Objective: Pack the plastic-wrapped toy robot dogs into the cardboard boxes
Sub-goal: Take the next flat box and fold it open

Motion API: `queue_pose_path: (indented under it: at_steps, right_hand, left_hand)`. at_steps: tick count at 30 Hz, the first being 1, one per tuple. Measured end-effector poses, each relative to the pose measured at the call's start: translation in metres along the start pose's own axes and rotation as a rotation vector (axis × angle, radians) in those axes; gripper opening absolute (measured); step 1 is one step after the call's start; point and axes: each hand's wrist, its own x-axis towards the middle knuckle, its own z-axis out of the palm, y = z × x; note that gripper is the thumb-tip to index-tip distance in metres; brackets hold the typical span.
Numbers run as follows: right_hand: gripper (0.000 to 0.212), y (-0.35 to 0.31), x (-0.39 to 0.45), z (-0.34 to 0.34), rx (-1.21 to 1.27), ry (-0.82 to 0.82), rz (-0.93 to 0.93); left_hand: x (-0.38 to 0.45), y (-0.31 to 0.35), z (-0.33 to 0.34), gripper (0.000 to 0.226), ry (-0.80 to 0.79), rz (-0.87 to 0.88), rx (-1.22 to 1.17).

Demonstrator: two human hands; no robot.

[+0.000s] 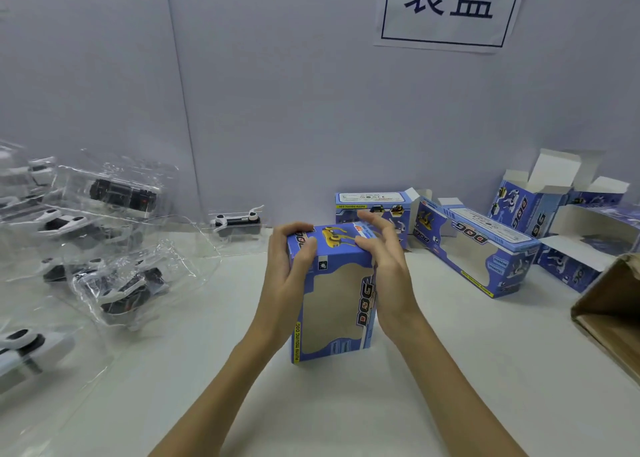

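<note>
Both hands are gripping an upright blue windowed box point(334, 294) that is standing on the white surface point(450, 370): the left hand point(289, 273) is wrapping its left edge with the thumb on the front, while the right hand point(388, 273) is pressing the top right corner with fingers partly spread. Left of this box, wrapped toy robot dogs point(117, 283) are lying in clear plastic; behind and right of it, further blue boxes point(478, 248) are sitting, several with flaps open.

A paper sign point(450, 6) hangs on the grey wall point(277, 93) above the white table point(450, 370).
</note>
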Motion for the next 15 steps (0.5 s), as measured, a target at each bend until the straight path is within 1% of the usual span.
queue_pose_path:
  at_steps: [4,6,7,9,10,11,12,13,14,15]
  right_hand:
    - [0.039,0.004,0.0,-0.002,-0.004,0.024,-0.078]
    - [0.04,0.006,-0.002,0.004,-0.038,0.054,-0.116]
    - [0.042,0.008,-0.006,0.005,-0.092,0.082,-0.174]
    - [0.047,0.014,-0.016,0.005,-0.344,0.13,-0.376]
    - [0.048,0.018,-0.021,0.003,-0.497,0.118,-0.468]
    - [0.05,0.021,-0.025,0.002,-0.595,0.08,-0.523]
    - [0.056,0.023,-0.029,0.004,-0.604,0.03,-0.521]
    - [0.067,0.024,-0.033,0.008,-0.53,-0.02,-0.472]
    - [0.083,0.024,-0.034,0.012,-0.428,-0.055,-0.408]
    - [0.099,0.023,-0.033,0.016,-0.347,-0.07,-0.341]
  left_hand:
    - [-0.003,-0.002,-0.006,0.036,-0.081,0.024,0.048]
    - [0.0,-0.004,-0.009,0.042,-0.06,0.056,0.09]
    - [0.001,-0.005,-0.009,0.048,-0.027,0.089,0.109]
    - [0.001,-0.007,-0.006,0.065,0.063,0.138,0.123]
    - [0.001,-0.008,-0.004,0.072,0.107,0.137,0.126]
    - [0.0,-0.008,-0.003,0.073,0.142,0.127,0.137]
    - [0.0,-0.008,-0.003,0.072,0.165,0.106,0.143]
    - [0.0,-0.007,-0.005,0.071,0.172,0.093,0.138]
    - [0.0,-0.007,-0.008,0.068,0.154,0.114,0.132]
    - [0.0,-0.007,-0.012,0.061,0.109,0.167,0.143]
